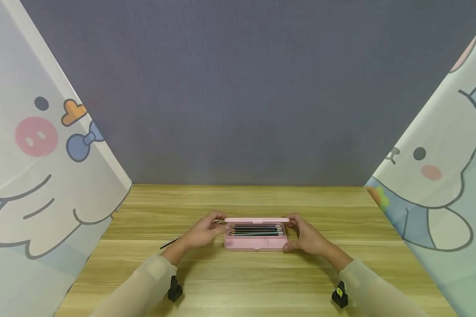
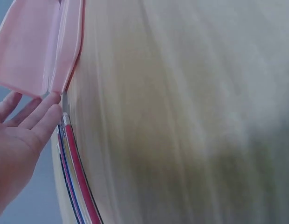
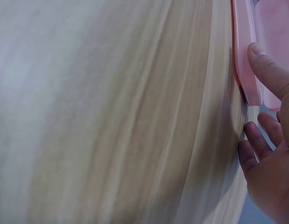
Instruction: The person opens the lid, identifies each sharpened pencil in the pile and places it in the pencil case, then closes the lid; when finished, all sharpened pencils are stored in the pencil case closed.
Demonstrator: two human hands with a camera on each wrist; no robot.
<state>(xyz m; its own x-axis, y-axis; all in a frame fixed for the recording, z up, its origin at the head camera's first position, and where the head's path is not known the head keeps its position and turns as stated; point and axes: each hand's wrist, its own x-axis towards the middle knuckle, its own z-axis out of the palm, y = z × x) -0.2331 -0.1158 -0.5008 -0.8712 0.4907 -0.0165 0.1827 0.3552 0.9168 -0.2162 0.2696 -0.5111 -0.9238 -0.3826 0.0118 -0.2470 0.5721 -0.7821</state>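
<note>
A pink pencil case [image 1: 246, 243] lies on the table with its hinged lid [image 1: 258, 219] raised at the back. Several dark pencils [image 1: 254, 230] fill its rear compartment; the front compartments show bare pink. My left hand [image 1: 202, 231] is at the case's left end, its fairly straight fingers [image 2: 42, 112] touching the end near the lid. At the right end, my right hand [image 1: 307, 235] rests its thumb [image 3: 265, 65] on the case's front corner. Its index finger reaches up to the lid, while the other fingers lie loosely bent beside the case.
More pencils [image 2: 77, 172], one red and one blue among them, lie on the wooden table [image 1: 238, 281] beside my left hand. A grey panel [image 1: 238, 97] rises behind the table, and cartoon-printed panels [image 1: 35, 176] flank it on both sides.
</note>
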